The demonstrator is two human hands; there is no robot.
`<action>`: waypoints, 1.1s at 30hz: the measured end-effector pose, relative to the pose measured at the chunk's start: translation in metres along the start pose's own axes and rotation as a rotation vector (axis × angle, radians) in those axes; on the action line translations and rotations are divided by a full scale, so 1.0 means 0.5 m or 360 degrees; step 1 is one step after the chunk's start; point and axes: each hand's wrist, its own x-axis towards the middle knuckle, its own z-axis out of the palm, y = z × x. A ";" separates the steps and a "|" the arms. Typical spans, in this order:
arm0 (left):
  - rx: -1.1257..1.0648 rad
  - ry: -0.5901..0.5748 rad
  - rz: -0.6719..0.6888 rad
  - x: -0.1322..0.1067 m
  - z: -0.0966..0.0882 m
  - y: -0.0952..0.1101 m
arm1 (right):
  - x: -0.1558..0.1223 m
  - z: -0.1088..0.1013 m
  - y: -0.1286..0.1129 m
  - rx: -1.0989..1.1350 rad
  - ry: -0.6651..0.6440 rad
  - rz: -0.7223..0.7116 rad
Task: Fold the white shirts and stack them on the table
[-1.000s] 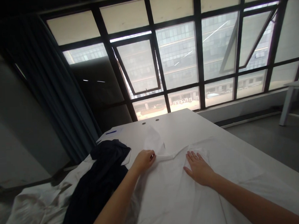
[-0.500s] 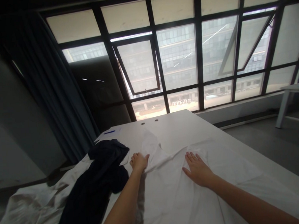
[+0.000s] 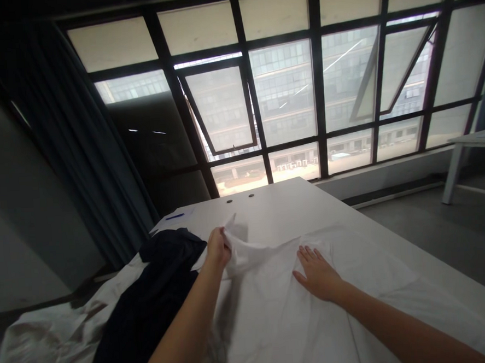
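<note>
White cloth point(image 3: 275, 316): head view; spread over the near part of the tabletop point(image 3: 285, 206), far edge running between the two hands.
Left hand point(image 3: 219, 247): closed, pinching the cloth near its far left end; that bit stands up off the surface.
Right hand point(image 3: 317, 273): open, palm down, flat on the cloth near the far edge.
Cloth feel: likely light, thin, soft. Won't hold a shape. Not fragile, but should crease easily.
Wrinkles: shallow, across the middle; probably smooth out under a flat palm.
Far edge: best hold, I'd say. Pinch at an end; mid-cloth would just bunch.
Slip: plain tabletop looks smooth, so cloth may slide; a pressing palm should anchor it.
Dark cloth point(image 3: 151, 302): heaped just left; could snag the white one's left side.
</note>
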 end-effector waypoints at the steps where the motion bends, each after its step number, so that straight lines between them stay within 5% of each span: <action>1: -0.0029 -0.0053 0.0040 -0.017 0.005 0.021 | 0.000 0.000 0.001 0.0041 0.0020 0.0000; 5: 0.0077 -0.0463 0.0100 -0.137 -0.010 0.076 | 0.003 -0.009 0.011 0.0383 0.0268 0.0044; 7: 0.0313 -0.1022 0.0132 -0.211 -0.037 0.086 | 0.008 -0.019 0.020 0.0678 0.0475 0.0145; 10: 0.0905 -0.1759 -0.0278 -0.300 -0.091 0.090 | 0.017 -0.037 0.031 0.1055 0.0730 0.0305; 12: 0.1487 -0.1985 -0.0430 -0.332 -0.128 0.091 | 0.018 -0.052 0.027 0.1171 0.0824 0.0295; 15: 0.2329 -0.1747 0.0084 -0.332 -0.170 0.083 | 0.003 -0.081 -0.007 0.1171 0.0784 0.0065; 18: 0.2692 -0.1338 0.0615 -0.282 -0.205 0.060 | -0.030 -0.104 -0.065 0.1108 0.0518 -0.0354; 21: 0.2969 -0.1060 0.0728 -0.211 -0.241 0.029 | -0.063 -0.098 -0.123 0.1034 0.0264 -0.0630; 25: 0.3004 -0.0883 0.0820 -0.134 -0.285 -0.005 | -0.067 -0.081 -0.158 0.1088 0.0222 -0.0502; 29: 0.2920 -0.0959 0.0805 -0.094 -0.312 -0.023 | -0.037 -0.126 -0.113 0.1794 0.0006 -0.0237; 33: 0.2863 -0.0825 0.0860 -0.082 -0.327 -0.032 | -0.030 -0.203 0.005 0.2462 -0.0791 -0.0143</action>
